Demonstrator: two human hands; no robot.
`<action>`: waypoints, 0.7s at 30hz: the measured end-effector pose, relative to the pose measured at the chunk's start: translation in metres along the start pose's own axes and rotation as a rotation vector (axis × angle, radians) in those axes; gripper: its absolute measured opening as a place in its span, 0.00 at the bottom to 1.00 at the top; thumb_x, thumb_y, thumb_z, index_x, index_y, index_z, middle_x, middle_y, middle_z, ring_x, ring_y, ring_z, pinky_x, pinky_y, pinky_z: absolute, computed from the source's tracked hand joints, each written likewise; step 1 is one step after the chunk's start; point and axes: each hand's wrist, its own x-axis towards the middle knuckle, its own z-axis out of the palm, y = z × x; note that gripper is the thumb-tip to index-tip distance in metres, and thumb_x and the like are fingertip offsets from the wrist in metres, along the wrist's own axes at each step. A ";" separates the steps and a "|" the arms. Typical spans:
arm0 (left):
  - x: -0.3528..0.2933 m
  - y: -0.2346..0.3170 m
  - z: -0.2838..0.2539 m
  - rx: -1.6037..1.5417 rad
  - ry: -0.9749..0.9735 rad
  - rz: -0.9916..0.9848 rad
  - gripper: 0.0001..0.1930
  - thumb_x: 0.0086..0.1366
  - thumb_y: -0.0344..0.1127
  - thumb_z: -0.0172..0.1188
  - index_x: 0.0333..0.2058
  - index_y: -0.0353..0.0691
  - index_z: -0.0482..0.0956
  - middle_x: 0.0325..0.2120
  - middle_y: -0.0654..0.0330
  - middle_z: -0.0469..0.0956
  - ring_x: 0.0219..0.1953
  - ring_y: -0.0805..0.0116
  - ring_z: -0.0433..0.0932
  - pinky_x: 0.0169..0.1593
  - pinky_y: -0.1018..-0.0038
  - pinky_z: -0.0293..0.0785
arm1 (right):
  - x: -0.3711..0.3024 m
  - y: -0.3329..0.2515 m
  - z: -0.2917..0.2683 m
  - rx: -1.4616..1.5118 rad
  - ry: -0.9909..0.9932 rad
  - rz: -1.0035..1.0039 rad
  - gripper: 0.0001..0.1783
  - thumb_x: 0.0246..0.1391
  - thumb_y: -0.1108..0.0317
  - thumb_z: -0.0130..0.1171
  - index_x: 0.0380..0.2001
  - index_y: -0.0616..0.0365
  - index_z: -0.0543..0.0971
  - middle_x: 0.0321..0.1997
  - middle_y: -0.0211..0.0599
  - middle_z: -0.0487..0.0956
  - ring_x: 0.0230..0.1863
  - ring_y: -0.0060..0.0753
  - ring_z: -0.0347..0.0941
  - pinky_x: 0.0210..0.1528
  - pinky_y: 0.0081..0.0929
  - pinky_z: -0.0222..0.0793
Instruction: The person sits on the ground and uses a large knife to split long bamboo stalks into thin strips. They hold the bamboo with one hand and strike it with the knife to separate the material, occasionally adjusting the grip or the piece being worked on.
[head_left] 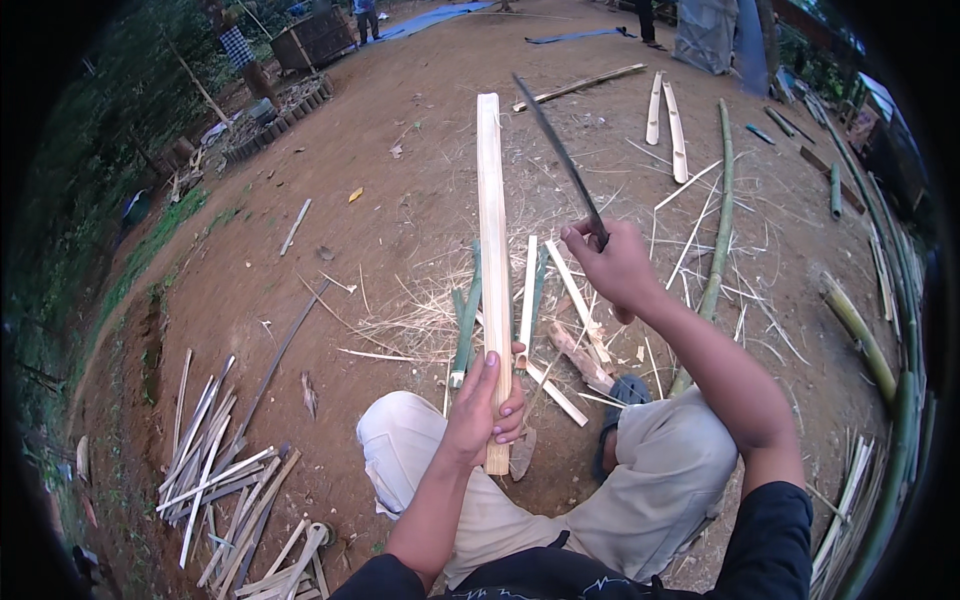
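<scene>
My left hand [488, 405] is wrapped round the lower end of a long pale split bamboo slat [492, 220], which points away from me between my knees. In my right hand [617, 262] is a machete [562, 150], its dark blade slanting up and to the left, apart from the slat. Its handle is mostly hidden by my fingers. Just beyond my left hand, green bamboo pieces [466, 325], a short pale strip [528, 290] and a chunk of wood [578, 358] lie on the ground among thin shavings.
A heap of split strips [215, 470] lies at my left. Two hollow bamboo halves [675, 130] rest farther off, with a long green pole [718, 230] at my right. More bamboo poles [905, 440] line the right edge. A person's legs [367, 22] stand far back near a blue tarp [440, 18].
</scene>
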 end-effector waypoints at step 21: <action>-0.019 0.011 0.040 0.127 -0.008 0.074 0.13 0.77 0.44 0.39 0.46 0.39 0.63 0.22 0.69 0.57 0.15 0.84 0.51 0.16 0.84 0.51 | -0.023 -0.002 -0.003 -0.621 -0.099 -0.466 0.05 0.44 0.69 0.55 0.23 0.57 0.78 0.23 0.42 0.81 0.26 0.45 0.81 0.30 0.41 0.76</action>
